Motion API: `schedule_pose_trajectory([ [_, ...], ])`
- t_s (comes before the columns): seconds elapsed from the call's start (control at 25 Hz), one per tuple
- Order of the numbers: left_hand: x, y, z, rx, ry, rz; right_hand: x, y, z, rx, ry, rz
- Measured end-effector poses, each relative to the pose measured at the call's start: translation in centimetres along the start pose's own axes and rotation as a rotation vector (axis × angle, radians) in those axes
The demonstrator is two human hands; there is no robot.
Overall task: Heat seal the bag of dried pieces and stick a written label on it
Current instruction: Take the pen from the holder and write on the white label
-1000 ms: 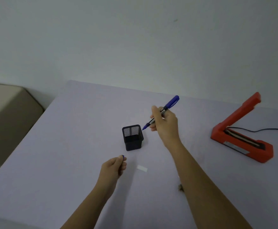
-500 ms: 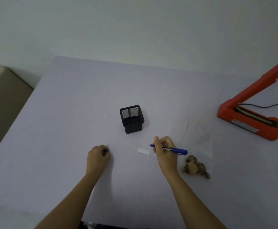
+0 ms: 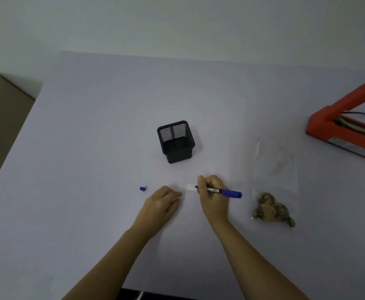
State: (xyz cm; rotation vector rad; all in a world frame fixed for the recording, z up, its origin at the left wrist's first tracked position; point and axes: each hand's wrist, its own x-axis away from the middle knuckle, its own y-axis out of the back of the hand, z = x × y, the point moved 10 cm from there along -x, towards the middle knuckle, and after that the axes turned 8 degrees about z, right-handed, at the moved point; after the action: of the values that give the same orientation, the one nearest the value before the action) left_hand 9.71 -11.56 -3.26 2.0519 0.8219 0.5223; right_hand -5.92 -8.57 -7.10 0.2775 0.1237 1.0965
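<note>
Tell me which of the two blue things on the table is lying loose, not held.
The small blue pen cap, alone left of the left hand. The blue pen is gripped in the right hand, tip on the white label.

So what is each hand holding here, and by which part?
The right hand grips the blue pen on its barrel near the tip, over the white label. The left hand holds nothing.
</note>
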Motion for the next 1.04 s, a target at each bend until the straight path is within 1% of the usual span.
schedule_pose_trajectory([
  [0.12,-2.5,-1.8,1.5,0.032,0.102,0.038,-0.5,0.2,-0.4,0.053,0.036,-0.049],
  [0.28,-3.6,-2.4,1.6,0.035,0.068,0.021,-0.5,0.0,-0.1,0.043,0.121,-0.045],
  [0.44,-2.2,-2.5,1.8,0.042,0.107,-0.034,-0.7,-0.2,-0.4,0.069,0.119,-0.028],
  [0.56,-1.5,-2.7,1.8,0.053,0.115,-0.043,-0.9,-0.5,-0.4,0.074,0.122,-0.001],
  [0.68,-1.6,-2.5,1.7,0.036,0.08,-0.036,-0.7,-0.9,-0.4,0.087,0.133,0.036],
  [0.8,-2.1,-2.1,1.2,-0.029,0.015,-0.04,-0.7,-1.1,-0.2,0.095,0.137,0.042],
  [0.92,-2.0,-2.0,0.6,-0.104,-0.056,-0.057,-1.4,-1.5,0.5,0.031,0.145,0.051],
  [1.04,-2.2,-1.7,0.6,-0.097,-0.057,-0.074,-2.1,-1.8,0.9,-0.024,0.122,0.057],
])
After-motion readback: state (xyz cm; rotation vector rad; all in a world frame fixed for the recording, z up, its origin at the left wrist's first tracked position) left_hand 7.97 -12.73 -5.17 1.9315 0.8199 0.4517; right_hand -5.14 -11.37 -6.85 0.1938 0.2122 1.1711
